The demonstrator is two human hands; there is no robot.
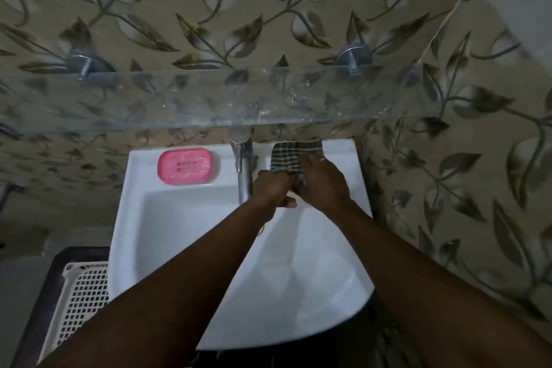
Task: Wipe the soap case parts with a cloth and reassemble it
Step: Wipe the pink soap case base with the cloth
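While the pink soap case (185,166) sits closed on the sink (140,218) ledge left of the tap (244,164), both hands meet at the checked cloth (291,155): right hand (324,182) spread on it, left hand (273,188) curled, likely gathering it for wiping

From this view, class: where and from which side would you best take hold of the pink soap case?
Probably grip the soap case across its short sides, coming from above. It lies flat on the sink ledge left of the tap, so thumb and fingers can span it.
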